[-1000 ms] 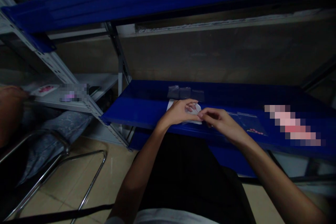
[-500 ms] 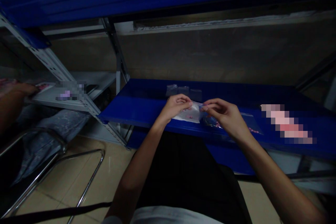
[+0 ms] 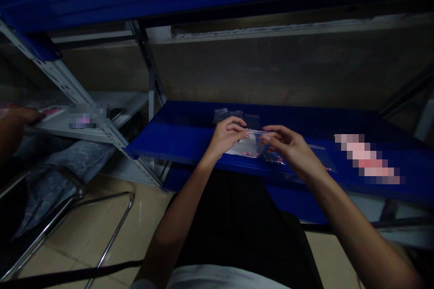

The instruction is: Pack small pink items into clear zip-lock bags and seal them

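Plastic bag (image 3: 252, 145) looks clear, with pink bits (image 3: 249, 154) inside.

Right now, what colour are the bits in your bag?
The bits look pink; the head view shows them best.

Two own hands: one left hand (image 3: 228, 137), one right hand (image 3: 286, 144); one co-worker's hand (image 3: 24, 115), far left; one clear zip bag (image 3: 252, 143) between own hands; three small clear bags (image 3: 252, 121) in row behind; two more bags (image 3: 320, 157) to right, one partly hidden; several pink bits (image 3: 249, 154), too small to count; at least two blue shelves (image 3: 186, 137); one grey shelf (image 3: 134, 104); two pixelated patches (image 3: 368, 160); one metal-tube chair (image 3: 126, 210)
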Demonstrator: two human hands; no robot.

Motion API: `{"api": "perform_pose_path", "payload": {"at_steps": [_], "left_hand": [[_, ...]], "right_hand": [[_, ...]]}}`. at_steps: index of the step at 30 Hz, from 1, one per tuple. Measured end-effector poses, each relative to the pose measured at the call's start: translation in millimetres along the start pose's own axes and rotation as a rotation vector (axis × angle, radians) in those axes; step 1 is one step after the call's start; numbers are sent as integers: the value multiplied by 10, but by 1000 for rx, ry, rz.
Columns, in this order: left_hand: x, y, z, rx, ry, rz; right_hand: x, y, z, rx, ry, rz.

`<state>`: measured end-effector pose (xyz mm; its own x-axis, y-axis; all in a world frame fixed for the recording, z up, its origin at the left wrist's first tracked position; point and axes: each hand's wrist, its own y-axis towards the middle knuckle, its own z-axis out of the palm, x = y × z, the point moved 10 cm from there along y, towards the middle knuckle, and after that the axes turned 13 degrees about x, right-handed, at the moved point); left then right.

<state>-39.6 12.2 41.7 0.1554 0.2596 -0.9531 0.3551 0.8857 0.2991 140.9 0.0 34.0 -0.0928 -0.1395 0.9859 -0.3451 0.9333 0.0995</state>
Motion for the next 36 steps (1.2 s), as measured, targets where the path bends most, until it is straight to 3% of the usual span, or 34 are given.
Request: {"api": "perform_pose_path", "payload": {"at_steps": [6,10,13,17,22,26,30,36], "left_hand": [[-22,11,14,-8,42,29],[51,37,125,80,43,-17],[123,59,207,139,53,-28],[181,74,180,118,184,-31],[65,44,215,124,498,-2],[-88,-7,308,110,705,22],[-147,-24,411,156,737,43],[-158,-18,438,200,689,46]], "right_hand": [[-41,0,6,7,-41,-14],[27,-18,-14,-11,-81,-72],[83,-24,21,6,-146,-89],[85,-2,117,77,-160,-80],[22,36,182,130,-150,-72],[50,30,160,121,-272,-120],[138,-15,79,49,-454,-145],[150,-22,33,109,-376,-78]]}}
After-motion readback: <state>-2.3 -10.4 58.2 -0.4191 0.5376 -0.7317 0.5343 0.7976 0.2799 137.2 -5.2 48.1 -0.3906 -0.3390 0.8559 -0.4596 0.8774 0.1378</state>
